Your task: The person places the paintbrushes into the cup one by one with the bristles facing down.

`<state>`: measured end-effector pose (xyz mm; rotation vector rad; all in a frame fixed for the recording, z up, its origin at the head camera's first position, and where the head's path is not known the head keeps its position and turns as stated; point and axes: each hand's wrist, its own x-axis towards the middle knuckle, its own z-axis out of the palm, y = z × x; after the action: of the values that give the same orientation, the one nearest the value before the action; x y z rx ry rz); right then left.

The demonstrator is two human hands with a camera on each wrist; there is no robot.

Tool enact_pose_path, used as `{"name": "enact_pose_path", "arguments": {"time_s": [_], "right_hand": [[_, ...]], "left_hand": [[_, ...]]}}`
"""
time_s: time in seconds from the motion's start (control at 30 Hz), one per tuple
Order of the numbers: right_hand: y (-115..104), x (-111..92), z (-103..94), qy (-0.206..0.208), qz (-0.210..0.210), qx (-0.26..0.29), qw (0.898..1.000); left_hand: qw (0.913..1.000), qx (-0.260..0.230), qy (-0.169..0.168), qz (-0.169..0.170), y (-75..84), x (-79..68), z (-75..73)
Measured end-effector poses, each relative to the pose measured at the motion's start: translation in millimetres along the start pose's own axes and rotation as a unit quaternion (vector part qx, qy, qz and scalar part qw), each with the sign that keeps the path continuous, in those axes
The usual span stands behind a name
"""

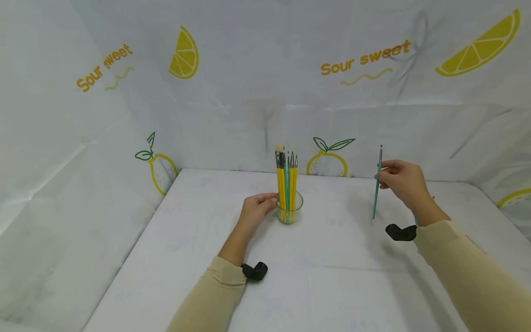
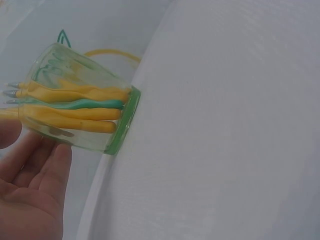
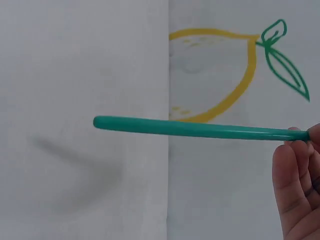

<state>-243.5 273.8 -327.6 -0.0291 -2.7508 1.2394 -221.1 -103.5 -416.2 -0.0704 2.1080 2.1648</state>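
Observation:
A clear greenish glass (image 1: 295, 216) stands upright on the white-covered table, holding several yellow-handled paintbrushes (image 1: 293, 182) and a teal one (image 1: 287, 189), bristles up. My left hand (image 1: 256, 210) grips the glass at its left side, thumb near the rim; in the left wrist view the fingers (image 2: 55, 170) lie against its wall. To the right, my right hand (image 1: 400, 180) pinches a teal paintbrush (image 1: 376, 196) by its upper part, bristle end up. Its handle (image 3: 190, 128) hangs free of the table, with a shadow beside it in the right wrist view.
Behind the table (image 1: 323, 286) rises a white cloth wall (image 1: 232, 124) printed with lemons and "Sour sweet". A small dark tip (image 1: 433, 197) shows beside the right wrist; the rest of it is hidden by the arm.

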Motion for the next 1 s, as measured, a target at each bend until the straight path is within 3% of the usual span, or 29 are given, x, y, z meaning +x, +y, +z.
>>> {"name": "enact_pose_path", "arguments": {"time_s": [0.27, 0.53, 1.0], "right_hand": [[-33, -8, 18.0, -0.02, -0.039, 0.037, 0.998], [-58, -11, 33.8, -0.024, -0.041, 0.064, 0.997], [-99, -9, 70.8, 0.036, -0.085, 0.193, 0.977]], "left_hand": [[1.0, -0.004, 0.0, 0.002, -0.8, 0.9, 1.0], [1.0, -0.001, 0.0, -0.003, -1.3, 2.1, 0.3], [1.0, -0.004, -0.004, -0.005, -0.3, 1.5, -1.4]]}}
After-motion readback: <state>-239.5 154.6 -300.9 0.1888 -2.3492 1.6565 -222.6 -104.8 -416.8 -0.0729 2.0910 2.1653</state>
